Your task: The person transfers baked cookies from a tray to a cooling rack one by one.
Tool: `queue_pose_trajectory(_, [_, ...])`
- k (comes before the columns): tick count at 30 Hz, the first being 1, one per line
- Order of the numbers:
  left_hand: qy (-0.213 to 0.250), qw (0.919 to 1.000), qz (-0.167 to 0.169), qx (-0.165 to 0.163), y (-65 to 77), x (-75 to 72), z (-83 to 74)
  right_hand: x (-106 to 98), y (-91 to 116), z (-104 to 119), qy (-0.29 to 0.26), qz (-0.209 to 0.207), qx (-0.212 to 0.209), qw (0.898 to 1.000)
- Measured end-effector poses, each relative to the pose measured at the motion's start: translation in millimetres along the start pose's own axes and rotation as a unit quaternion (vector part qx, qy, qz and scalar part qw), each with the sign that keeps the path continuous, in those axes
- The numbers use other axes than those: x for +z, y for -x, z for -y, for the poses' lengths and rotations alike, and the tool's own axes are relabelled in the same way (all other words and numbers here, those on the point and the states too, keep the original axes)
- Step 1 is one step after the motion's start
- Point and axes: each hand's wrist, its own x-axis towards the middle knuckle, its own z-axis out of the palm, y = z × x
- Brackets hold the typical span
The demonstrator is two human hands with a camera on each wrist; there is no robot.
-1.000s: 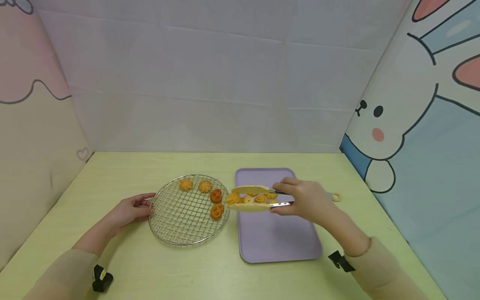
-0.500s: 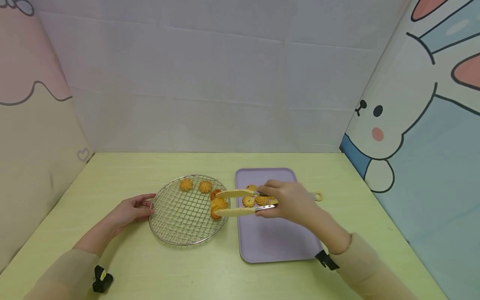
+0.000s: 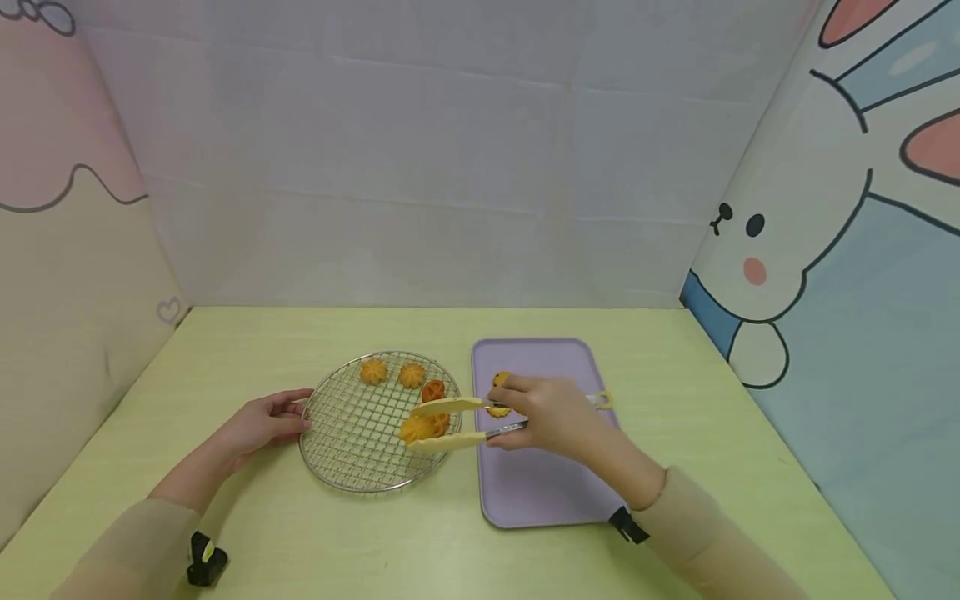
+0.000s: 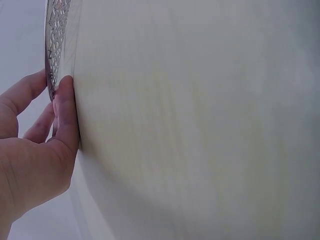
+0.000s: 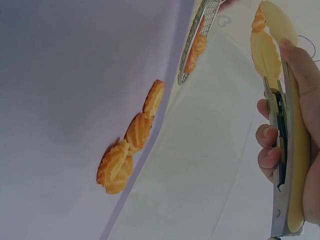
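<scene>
My left hand [image 3: 262, 421] pinches the left rim of a round wire cooling rack [image 3: 345, 450]; in the left wrist view its thumb and fingertips meet that rim. My right hand [image 3: 551, 412] grips kitchen tongs [image 3: 450, 406] with pale yellow tips and metal arms. Between the tips sits a golden ridged cookie [image 3: 415, 429], over the right part of the rack, next to a reddish lattice cookie [image 3: 438, 423]. Whether it touches the mesh I cannot tell. A second reddish cookie [image 3: 432, 390] and two flower-shaped cookies [image 3: 373, 371] lie on the rack's far side.
A lilac tray [image 3: 555, 492] stands right of the rack. Several golden cookies [image 5: 139, 132] lie near its left edge, partly hidden by my right hand in the head view. A white wall [image 3: 390, 208] rises behind the table, with printed panels at both sides.
My right hand has moved left from the tray, carrying the golden cookie in the tongs over the rack. The left hand and rack have stayed in place.
</scene>
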Motion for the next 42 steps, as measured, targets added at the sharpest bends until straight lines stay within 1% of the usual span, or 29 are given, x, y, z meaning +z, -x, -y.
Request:
queue_pose_trajectory(8, [0.014, 0.9999, 0.003, 0.001, 0.5, -0.4, 0.2, 9.5, -3.0, 5.2, 0.008, 0.045, 0.029, 0.999])
queue_pose_trajectory(11, [0.023, 0.9997, 0.004, -0.001, 0.5, -0.8, -0.2, 11.8, -5.2, 6.1, 0.009, 0.054, 0.032, 0.998])
queue_pose_trajectory(12, [0.022, 0.9997, 0.007, 0.003, 0.4, -1.2, 0.0, 12.6, -5.9, 6.3, 0.009, 0.058, 0.032, 0.998])
queue_pose_trajectory(15, [0.028, 0.9996, 0.003, -0.001, 0.0, -1.0, -0.2, 15.5, -7.7, 7.2, 0.019, 0.071, 0.032, 0.997])
queue_pose_trajectory(18, [0.019, 0.9998, 0.001, 0.000, -0.2, -0.3, -1.1, 17.8, -9.3, 8.6, 0.031, 0.090, 0.036, 0.995])
queue_pose_trajectory(19, [0.019, 0.9998, -0.003, -0.004, -0.4, 0.3, -1.6, 18.6, -9.6, 9.1, 0.032, 0.100, 0.036, 0.994])
queue_pose_trajectory(24, [0.005, 1.0000, -0.005, -0.005, -0.2, 1.2, -2.0, 21.1, -11.4, 11.4, 0.019, 0.143, 0.043, 0.989])
queue_pose_trajectory(27, [0.001, 1.0000, -0.005, -0.004, 0.7, 1.0, -1.8, 22.1, -12.5, 12.5, 0.018, 0.160, 0.048, 0.986])
queue_pose_trajectory(32, [0.004, 1.0000, -0.002, -0.007, 0.8, 0.7, -1.4, 24.3, -13.9, 13.0, 0.017, 0.171, 0.042, 0.984])
queue_pose_trajectory(42, [-0.010, 0.9999, -0.009, -0.008, 0.7, 0.7, -2.9, 26.0, -14.6, 13.4, 0.005, 0.164, 0.043, 0.985])
